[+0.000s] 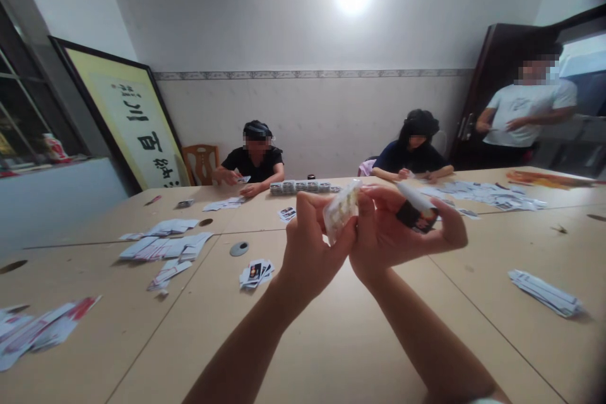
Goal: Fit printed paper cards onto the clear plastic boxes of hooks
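Note:
Both my hands are raised over the tan table (341, 341). My left hand (312, 252) and my right hand (392, 233) pinch a small clear plastic packet (341, 208) between thumbs and fingers. My right hand also holds a small card (416, 209), dark on its lower part and white on top, tucked under its fingers. A small pile of cards (255, 273) lies on the table just left of my left forearm.
Card stacks lie at the left (165, 246), near left (38, 328), right (544, 293) and far right (483, 194). A row of small tins (303, 187) sits mid-table. Two seated people (255, 161) (414, 151) handle cards opposite; a third person (525, 113) stands at the door.

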{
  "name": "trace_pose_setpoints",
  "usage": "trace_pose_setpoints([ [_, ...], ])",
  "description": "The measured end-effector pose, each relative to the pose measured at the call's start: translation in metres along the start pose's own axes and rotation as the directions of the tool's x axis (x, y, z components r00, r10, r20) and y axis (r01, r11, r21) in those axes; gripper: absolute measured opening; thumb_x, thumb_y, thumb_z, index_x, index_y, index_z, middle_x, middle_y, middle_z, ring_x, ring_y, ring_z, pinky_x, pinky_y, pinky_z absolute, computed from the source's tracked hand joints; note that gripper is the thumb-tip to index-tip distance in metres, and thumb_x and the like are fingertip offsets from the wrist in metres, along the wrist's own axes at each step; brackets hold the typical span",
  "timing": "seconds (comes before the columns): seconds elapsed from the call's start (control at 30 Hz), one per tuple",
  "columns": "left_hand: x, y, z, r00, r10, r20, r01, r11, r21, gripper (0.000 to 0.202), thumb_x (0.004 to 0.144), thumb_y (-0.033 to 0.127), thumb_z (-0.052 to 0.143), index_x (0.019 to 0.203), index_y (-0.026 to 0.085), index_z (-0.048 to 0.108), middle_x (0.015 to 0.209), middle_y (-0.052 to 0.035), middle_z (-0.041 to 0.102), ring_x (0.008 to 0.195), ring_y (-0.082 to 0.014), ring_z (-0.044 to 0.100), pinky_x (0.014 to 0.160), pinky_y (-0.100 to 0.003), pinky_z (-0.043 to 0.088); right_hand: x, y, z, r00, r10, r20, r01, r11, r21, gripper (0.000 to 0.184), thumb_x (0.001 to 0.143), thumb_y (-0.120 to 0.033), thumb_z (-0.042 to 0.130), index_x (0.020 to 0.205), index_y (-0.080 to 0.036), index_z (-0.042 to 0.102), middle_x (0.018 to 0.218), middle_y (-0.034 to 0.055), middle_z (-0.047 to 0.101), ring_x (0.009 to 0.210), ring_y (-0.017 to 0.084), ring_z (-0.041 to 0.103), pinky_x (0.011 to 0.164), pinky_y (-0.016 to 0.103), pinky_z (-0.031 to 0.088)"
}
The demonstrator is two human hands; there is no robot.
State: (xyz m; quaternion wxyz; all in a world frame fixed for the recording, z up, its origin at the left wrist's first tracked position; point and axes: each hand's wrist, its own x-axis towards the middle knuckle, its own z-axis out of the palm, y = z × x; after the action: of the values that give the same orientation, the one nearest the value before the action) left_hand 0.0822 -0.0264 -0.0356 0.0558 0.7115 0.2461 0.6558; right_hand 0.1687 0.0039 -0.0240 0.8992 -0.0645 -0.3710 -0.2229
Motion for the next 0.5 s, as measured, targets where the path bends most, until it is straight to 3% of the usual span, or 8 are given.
trace_pose_setpoints([
  [0.13,-0.0012,-0.0005,-0.0002,1.0,0.007,-0.014,-0.007,1.0,0.003,0.038,0.079,0.021,0.075,0.1,0.024,0.043,0.074,0.0049,0.068,0.058,-0.0107,0.067,0.05,-0.018,0.055,-0.0015,0.0011,0.0005,1.0,0.015,-0.021,-0.016,0.999,-0.046,0.057,0.076,-0.011,0.074,0.121,-0.029,0.043,0.11,0.0028,0.044,0.058,0.008,0.062,0.054,0.03,0.063],
  [0.2,-0.0021,-0.0014,-0.0001,1.0,0.018,-0.018,-0.018,1.0,0.006,0.039,0.079,0.02,0.075,0.101,0.025,0.043,0.073,0.0051,0.067,0.057,-0.0104,0.066,0.051,-0.019,0.055,-0.0007,0.003,-0.0005,0.999,-0.034,-0.019,0.032,0.997,-0.067,0.06,0.075,-0.013,0.075,0.123,-0.029,0.044,0.114,0.0032,0.043,0.056,0.006,0.059,0.052,0.028,0.062],
  [0.33,-0.0024,-0.0016,0.0005,0.999,0.048,-0.02,-0.047,0.999,0.006,0.038,0.079,0.019,0.075,0.1,0.024,0.043,0.073,0.0058,0.067,0.056,-0.0097,0.065,0.051,-0.019,0.055,0.0027,0.0047,-0.0022,0.993,-0.119,0.002,0.119,0.993,-0.021,0.064,0.068,-0.005,0.077,0.122,-0.025,0.049,0.115,0.0034,0.041,0.059,0.005,0.06,0.051,0.024,0.061],
  [0.5,-0.0026,-0.0011,-0.001,0.997,0.077,-0.019,-0.076,0.996,0.043,0.037,0.079,0.019,0.075,0.1,0.024,0.045,0.077,0.0049,0.068,0.061,-0.0104,0.068,0.052,-0.018,0.055,0.0002,0.002,-0.0014,0.999,-0.042,-0.014,0.041,0.999,-0.017,0.063,0.069,-0.003,0.074,0.122,-0.027,0.049,0.117,0.004,0.035,0.06,0.004,0.057,0.052,0.025,0.062],
])
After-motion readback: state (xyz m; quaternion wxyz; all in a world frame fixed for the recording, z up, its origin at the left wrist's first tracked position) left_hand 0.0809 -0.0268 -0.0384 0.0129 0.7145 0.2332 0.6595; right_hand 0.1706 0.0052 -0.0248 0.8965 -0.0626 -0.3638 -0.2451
